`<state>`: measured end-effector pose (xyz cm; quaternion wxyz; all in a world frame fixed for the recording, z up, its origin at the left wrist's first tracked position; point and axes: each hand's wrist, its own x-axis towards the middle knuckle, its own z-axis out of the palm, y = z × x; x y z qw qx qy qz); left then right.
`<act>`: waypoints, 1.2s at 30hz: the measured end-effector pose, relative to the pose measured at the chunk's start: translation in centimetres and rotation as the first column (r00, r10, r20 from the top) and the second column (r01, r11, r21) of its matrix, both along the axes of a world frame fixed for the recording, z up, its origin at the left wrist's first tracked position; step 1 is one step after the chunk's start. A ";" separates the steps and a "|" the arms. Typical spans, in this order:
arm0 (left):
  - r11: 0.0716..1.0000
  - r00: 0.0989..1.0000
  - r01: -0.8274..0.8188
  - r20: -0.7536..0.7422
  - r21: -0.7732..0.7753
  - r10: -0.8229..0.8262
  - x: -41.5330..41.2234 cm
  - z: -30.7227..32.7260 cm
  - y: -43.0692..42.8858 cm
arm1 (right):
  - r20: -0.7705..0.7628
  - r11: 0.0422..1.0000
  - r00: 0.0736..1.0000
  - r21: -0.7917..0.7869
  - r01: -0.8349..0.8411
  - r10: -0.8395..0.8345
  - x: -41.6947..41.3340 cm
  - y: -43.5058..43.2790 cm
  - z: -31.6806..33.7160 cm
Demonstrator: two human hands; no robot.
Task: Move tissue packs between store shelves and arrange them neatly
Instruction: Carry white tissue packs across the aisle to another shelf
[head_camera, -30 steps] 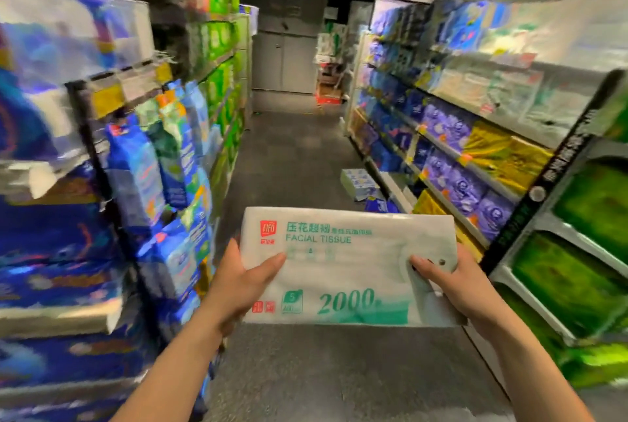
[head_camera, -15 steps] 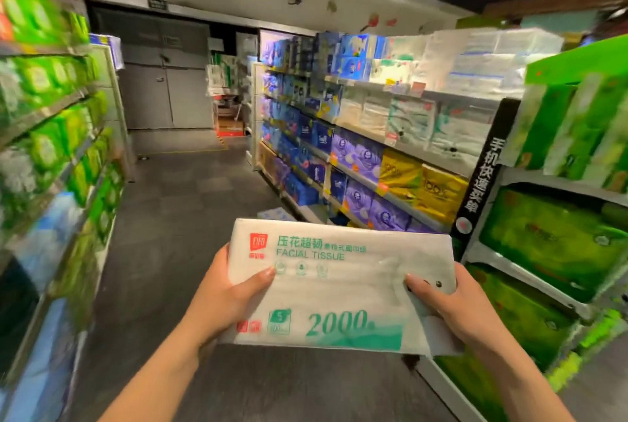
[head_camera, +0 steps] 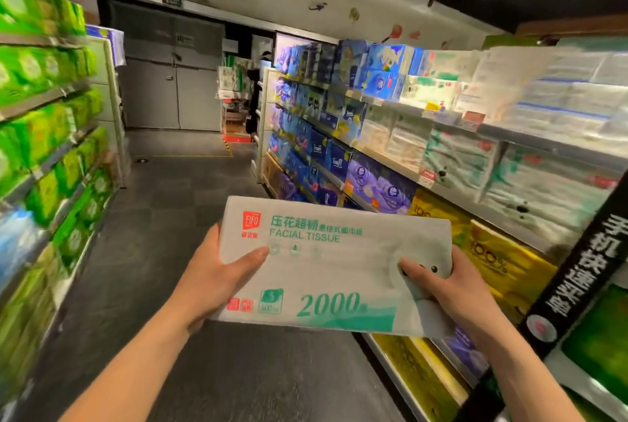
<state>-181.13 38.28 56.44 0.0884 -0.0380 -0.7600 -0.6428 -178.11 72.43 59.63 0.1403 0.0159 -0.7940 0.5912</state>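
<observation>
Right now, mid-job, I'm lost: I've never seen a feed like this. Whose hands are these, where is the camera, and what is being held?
There is no machine here. These are a person's two bare hands, seen by one wide-angle camera worn on the head, looking forward and down. That is why the arms rise from the bottom edge and the shelves look bent.

The left hand and the right hand grip the two ends of one tissue pack. It is white, printed FACIAL TISSUE and 2000, and is held in the air above the grey floor of a store aisle.

On the person's left are shelves of green packs. On the right are shelves with white packs, yellow packs and blue and purple ones further along. Grey doors stand at the aisle's far end.
</observation>
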 end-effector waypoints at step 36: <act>0.863 0.795 0.505 -0.398 0.017 -0.458 -86.9 19.5 12.4 | -0.425 0.792 0.768 0.168 0.588 -0.480 -71.4 8.6 19.0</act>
